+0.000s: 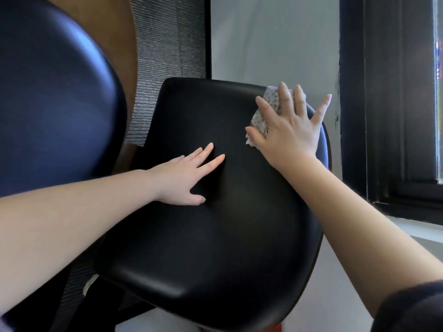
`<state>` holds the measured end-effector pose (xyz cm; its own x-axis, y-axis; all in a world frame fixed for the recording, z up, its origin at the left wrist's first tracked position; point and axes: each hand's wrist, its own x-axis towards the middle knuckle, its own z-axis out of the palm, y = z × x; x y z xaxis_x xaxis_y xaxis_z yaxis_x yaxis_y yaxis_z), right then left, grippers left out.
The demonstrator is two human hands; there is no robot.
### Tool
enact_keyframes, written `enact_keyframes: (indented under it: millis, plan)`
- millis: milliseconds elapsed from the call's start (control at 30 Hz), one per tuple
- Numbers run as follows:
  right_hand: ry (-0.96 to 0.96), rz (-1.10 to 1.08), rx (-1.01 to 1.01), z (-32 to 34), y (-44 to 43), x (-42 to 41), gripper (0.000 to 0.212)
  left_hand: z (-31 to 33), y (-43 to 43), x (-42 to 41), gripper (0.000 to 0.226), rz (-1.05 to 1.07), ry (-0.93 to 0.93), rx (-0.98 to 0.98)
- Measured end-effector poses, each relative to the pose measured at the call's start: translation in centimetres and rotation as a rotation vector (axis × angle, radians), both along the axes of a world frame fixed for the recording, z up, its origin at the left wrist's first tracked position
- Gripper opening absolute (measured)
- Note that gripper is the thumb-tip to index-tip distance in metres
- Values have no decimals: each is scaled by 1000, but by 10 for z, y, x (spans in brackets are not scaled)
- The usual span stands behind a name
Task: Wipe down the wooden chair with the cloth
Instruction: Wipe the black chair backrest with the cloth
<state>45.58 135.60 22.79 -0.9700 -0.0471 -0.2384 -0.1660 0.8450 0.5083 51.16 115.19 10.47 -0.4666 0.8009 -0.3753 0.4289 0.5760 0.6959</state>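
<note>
Head view, looking down on a chair [215, 236] whose black padded seat fills the middle of the frame. The seat is glossy, with rounded corners, and its far edge runs just beside a pale wall [275, 44].

The right hand [287, 130] lies flat on the far right corner of the seat, fingers spread wide and extended, palm pressing a cloth [261, 118] against the padding. The cloth is light with a small speckled pattern and a scalloped edge; most of it is hidden beneath the palm, and only its left and upper borders show past the fingers. The hand is not closed around the cloth but rests on top of it.

The left hand [189, 176] lies flat near the centre of the seat, fingers extended and slightly parted, holding nothing. The two hands are well apart, left nearer the camera, right toward the far corner. Both forearms are bare; a dark sleeve [412, 307] shows at the lower right edge.

To the left stands a second dark rounded cushion [52, 92], backed by a curved brown wooden panel [119, 32]. Between that panel and the seat is a grey ribbed textured area [167, 56]. At the right, a dark window frame [383, 104] rises above a pale sill [419, 228].
</note>
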Motion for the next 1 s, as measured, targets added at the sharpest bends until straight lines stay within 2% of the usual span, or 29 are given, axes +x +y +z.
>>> enact_keyframes:
  millis: [167, 500, 1000]
  plan:
    - [-52, 81, 45, -1, -5, 21, 63, 1, -3, 4, 105, 1, -24, -6]
    - [-250, 221, 92, 6, -19, 81, 65, -7, -19, 54, 130, 1, -155, -40]
    - [-433, 228, -25, 27, -39, 196, 63, 0, -39, 108, 130, -52, -199, -89]
